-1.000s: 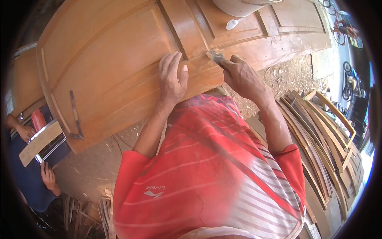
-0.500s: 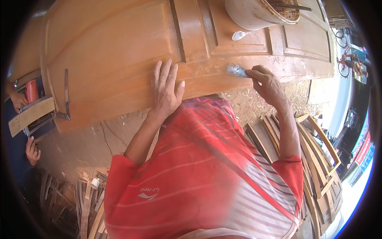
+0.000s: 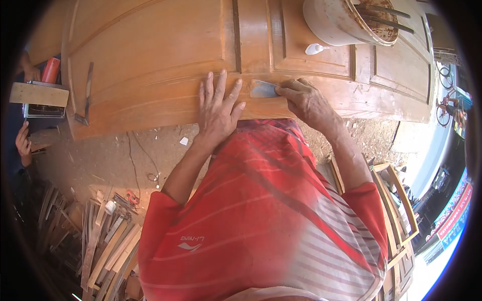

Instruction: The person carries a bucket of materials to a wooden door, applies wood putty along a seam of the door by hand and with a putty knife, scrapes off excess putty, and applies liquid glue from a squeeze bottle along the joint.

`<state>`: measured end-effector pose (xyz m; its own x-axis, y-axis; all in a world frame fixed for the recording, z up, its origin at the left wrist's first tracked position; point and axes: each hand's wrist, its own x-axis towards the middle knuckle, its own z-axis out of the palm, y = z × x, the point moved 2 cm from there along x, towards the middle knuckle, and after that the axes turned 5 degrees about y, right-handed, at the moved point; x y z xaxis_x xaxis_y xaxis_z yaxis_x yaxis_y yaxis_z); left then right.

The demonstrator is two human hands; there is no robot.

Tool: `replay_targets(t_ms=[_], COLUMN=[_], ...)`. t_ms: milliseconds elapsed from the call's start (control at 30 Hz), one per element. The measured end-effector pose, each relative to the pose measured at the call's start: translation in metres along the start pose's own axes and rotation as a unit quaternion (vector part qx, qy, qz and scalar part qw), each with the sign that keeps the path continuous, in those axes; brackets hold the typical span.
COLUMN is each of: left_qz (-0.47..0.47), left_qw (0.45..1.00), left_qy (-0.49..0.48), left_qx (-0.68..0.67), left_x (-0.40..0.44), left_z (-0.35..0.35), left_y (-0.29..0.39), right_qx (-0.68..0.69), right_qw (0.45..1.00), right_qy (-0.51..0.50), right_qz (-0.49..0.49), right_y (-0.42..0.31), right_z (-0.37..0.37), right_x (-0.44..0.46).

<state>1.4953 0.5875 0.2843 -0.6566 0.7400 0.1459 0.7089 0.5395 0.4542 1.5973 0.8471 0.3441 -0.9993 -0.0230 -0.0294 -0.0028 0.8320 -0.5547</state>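
A wooden panel door (image 3: 150,90) lies flat in front of me. My left hand (image 3: 219,111) rests palm down on its near rail, fingers spread, holding nothing. Just to the right, my right hand (image 3: 310,104) grips a putty knife (image 3: 263,89). Its wide metal blade lies on the rail and points left toward my left hand, a short gap away. The knife's handle is mostly hidden in my fingers.
A stained bucket (image 3: 341,22) with sticks inside and a small white bottle (image 3: 315,49) stand on the door. An L-shaped square (image 3: 88,95) lies at its left. A co-worker's hand (image 3: 23,143) is beside a power tool. Wood scraps (image 3: 110,246) and frames (image 3: 401,200) lie below.
The view has shifted, showing more of the bucket. Since half a second ago, my right hand has moved the putty knife left along the rail, closer to my left hand, whose fingers have spread wider.
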Motion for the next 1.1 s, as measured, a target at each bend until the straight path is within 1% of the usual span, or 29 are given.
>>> replay_targets(t_ms=[100, 300, 367, 400, 433, 467, 500, 533, 600, 667, 700, 800, 833, 867, 900, 933, 967, 1000, 1033, 1067, 1100], left_qz=[0.003, 0.011, 0.014, 0.024, 0.030, 0.005, -0.020, -0.036, -0.032, -0.021, -0.015, -0.015, -0.011, -0.008, -0.009, -0.003, 0.001, -0.002, -0.001, 0.001, -0.004], left_qw=[1.000, 0.999, 0.998, 0.999, 0.998, 0.992, 0.978, 0.974, 0.974, 0.977, 0.975, 0.978, 0.981, 0.983, 0.984, 0.983, 0.984, 0.984, 0.983, 0.982, 0.983], left_qy=[-0.003, -0.019, -0.020, -0.011, -0.011, 0.029, 0.070, 0.077, 0.075, 0.073, 0.078, 0.070, 0.068, 0.066, 0.064, 0.067, 0.070, 0.067, 0.070, 0.075, 0.076], left_qx=[-0.015, -0.044, -0.050, -0.048, -0.051, -0.123, -0.195, -0.210, -0.212, -0.199, -0.207, -0.194, -0.182, -0.169, -0.169, -0.168, -0.167, -0.165, -0.170, -0.173, -0.169], left_x=[-0.001, -0.001, 0.001, 0.001, -0.001, -0.003, -0.005, -0.004, -0.005, -0.003, -0.003, -0.001, 0.000, -0.001, -0.002, -0.002, -0.003, -0.002, -0.001, -0.002, -0.004], left_z=[-0.003, -0.003, -0.005, -0.007, -0.005, -0.003, -0.002, -0.007, -0.010, -0.009, -0.009, -0.011, -0.014, -0.015, -0.014, -0.012, -0.011, -0.011, -0.011, -0.013, -0.013], left_y=[0.003, 0.001, 0.000, 0.000, -0.003, -0.008, -0.012, -0.012, -0.013, -0.014, -0.014, -0.014, -0.012, -0.012, -0.012, -0.013, -0.013, -0.013, -0.013, -0.015, -0.018], right_qx=[-0.002, 0.027, 0.067, 0.061, 0.094, 0.126, 0.123, 0.126, 0.116, 0.126, 0.116, 0.123, 0.071, 0.040, 0.016, -0.005, -0.006, -0.056, -0.118, -0.196, -0.219], right_qw=[1.000, 0.998, 0.995, 0.995, 0.990, 0.984, 0.985, 0.981, 0.978, 0.968, 0.969, 0.944, 0.952, 0.946, 0.942, 0.938, 0.934, 0.937, 0.939, 0.929, 0.922], right_qy=[0.016, 0.046, 0.069, 0.073, 0.082, 0.090, 0.093, 0.112, 0.135, 0.149, 0.152, 0.214, 0.214, 0.249, 0.257, 0.286, 0.288, 0.277, 0.239, 0.181, 0.199], right_qz=[-0.023, 0.026, 0.029, 0.035, 0.060, 0.082, 0.083, 0.096, 0.111, 0.158, 0.158, 0.221, 0.207, 0.206, 0.214, 0.197, 0.211, 0.207, 0.215, 0.255, 0.251], right_y=[-0.016, -0.026, -0.028, -0.028, -0.027, -0.027, -0.028, -0.033, -0.036, -0.032, -0.031, -0.036, -0.038, -0.028, -0.027, -0.017, -0.016, -0.007, -0.008, -0.022, -0.028], right_z=[0.016, 0.031, 0.029, 0.031, 0.034, 0.035, 0.034, 0.027, 0.012, -0.004, -0.017, -0.070, -0.097, -0.109, -0.132, -0.150, -0.174, -0.195, -0.215, -0.231, -0.238], right_x=[0.004, -0.004, -0.004, -0.006, -0.007, -0.007, -0.008, -0.008, -0.012, -0.020, -0.023, -0.029, -0.028, -0.030, -0.027, -0.024, -0.019, -0.017, -0.016, -0.016, -0.022])
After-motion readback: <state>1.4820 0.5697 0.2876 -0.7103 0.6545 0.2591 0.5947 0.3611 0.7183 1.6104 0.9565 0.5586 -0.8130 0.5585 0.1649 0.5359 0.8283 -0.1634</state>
